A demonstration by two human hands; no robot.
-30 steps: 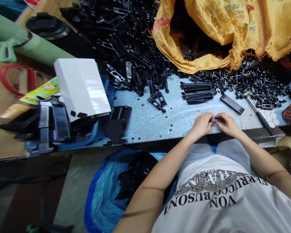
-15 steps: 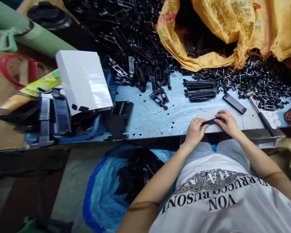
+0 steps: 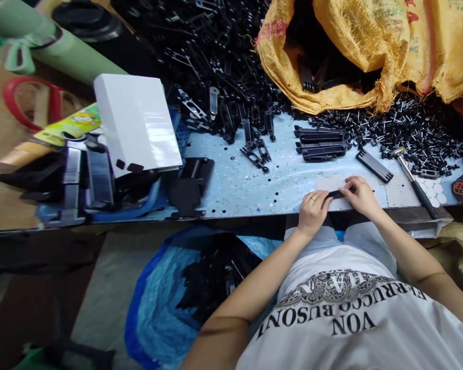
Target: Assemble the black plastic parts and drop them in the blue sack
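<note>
My left hand (image 3: 312, 208) and my right hand (image 3: 358, 195) hold a thin black plastic strip (image 3: 335, 193) between them at the near edge of the pale blue table (image 3: 281, 185). The left hand grips its left end, the right hand pinches its right end. A ring shows on a left finger. The strip lies over a pale card patch (image 3: 330, 182). A stack of black comb-like parts (image 3: 320, 142) sits just beyond the hands, with a single one (image 3: 374, 166) to the right.
A hammer (image 3: 412, 181) lies right of my right hand, beside white discs (image 3: 434, 191). A heap of black plastic parts (image 3: 216, 61), a yellow woven sack (image 3: 355, 46) and small black pins (image 3: 412, 128) fill the back. A white box (image 3: 137, 123) stands left; a blue bag (image 3: 170, 303) sits below.
The hands were pressed together on a small piece; they have drawn apart, and now a black strip is stretched between them. The view shifted slightly.
</note>
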